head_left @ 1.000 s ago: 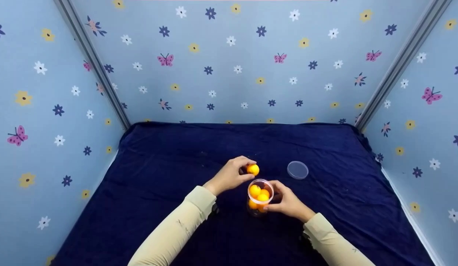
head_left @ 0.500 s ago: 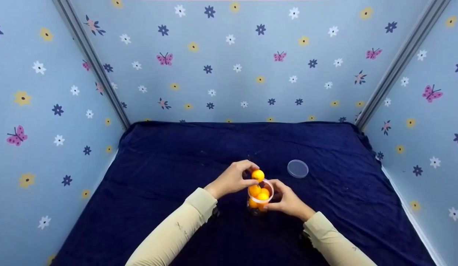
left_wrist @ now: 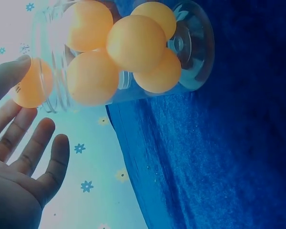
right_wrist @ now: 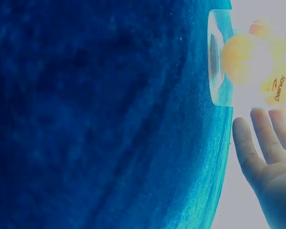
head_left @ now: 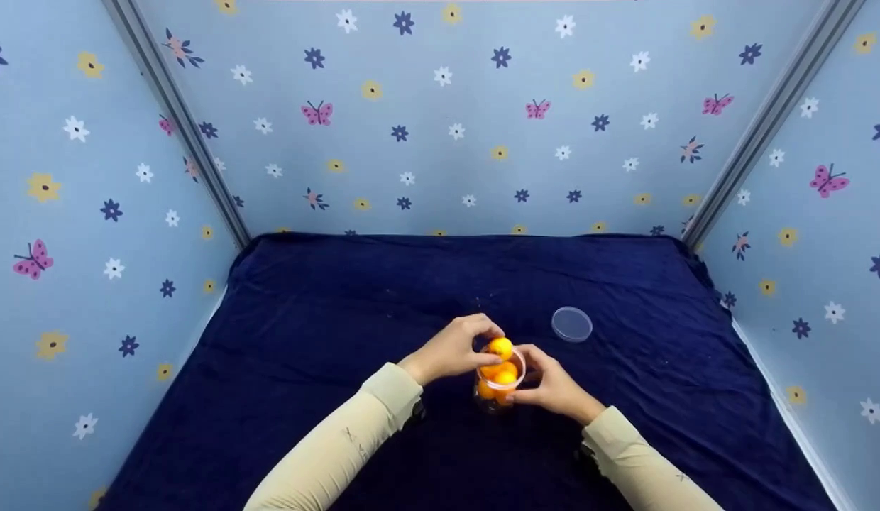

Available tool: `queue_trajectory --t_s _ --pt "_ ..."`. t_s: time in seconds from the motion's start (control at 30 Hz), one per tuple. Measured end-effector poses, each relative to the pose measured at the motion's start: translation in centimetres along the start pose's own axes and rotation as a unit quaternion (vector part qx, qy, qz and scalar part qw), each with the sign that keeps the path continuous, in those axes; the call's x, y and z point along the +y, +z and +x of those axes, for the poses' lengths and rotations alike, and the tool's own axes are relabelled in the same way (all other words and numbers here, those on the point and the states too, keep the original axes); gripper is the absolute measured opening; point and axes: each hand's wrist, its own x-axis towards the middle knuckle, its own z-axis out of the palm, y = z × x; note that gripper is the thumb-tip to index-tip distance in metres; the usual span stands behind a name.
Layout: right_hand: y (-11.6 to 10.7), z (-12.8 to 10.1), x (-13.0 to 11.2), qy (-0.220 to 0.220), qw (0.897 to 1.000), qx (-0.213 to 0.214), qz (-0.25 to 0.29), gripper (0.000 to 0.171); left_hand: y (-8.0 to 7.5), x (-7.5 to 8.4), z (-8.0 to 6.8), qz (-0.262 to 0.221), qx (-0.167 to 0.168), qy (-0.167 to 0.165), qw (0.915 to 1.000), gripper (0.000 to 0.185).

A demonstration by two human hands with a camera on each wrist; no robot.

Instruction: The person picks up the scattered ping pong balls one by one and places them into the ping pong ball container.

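While a dark blue cloth (head_left: 341, 319) covers the whole table between pale blue walls (head_left: 482, 142) printed with flowers and butterflies, two cream sleeves (head_left: 341, 440) reach in from the near edge. At the centre of the cloth stands a clear plastic jar (head_left: 498, 387), upright and open-topped, holding several orange balls (left_wrist: 133, 43) stacked against its wall. The right hand (head_left: 553, 387) wraps the jar's side, fingers curled around it. The left hand (head_left: 454, 349) sits at the jar's mouth, thumb and fingertips pinching one more orange ball (head_left: 501, 348) right at the rim; its other fingers, seen from the left wrist, spread loosely apart. Beyond the jar and to its right, apart from both hands, a round clear lid (head_left: 572, 324) lies flat on the cloth.
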Motion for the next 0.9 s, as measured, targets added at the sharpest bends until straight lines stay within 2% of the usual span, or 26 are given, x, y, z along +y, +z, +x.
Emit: queue_trajectory --t_s 0.27,0.6,0.9 --pt "0.01 -0.04 0.11 -0.007 1.000 -0.001 -0.007 0.071 0.39 0.23 0.03 0.034 -0.024 -0.019 0.9990 0.031" --pt "0.03 -0.07 0.15 -0.003 1.000 0.002 -0.005 0.072 0.82 -0.04 0.33 0.066 -0.025 -0.001 0.9975 0.022" --pt "0.08 0.00 0.15 -0.018 1.000 -0.001 -0.001 0.071 0.85 0.06 0.27 0.067 -0.022 -0.001 0.9975 0.022"
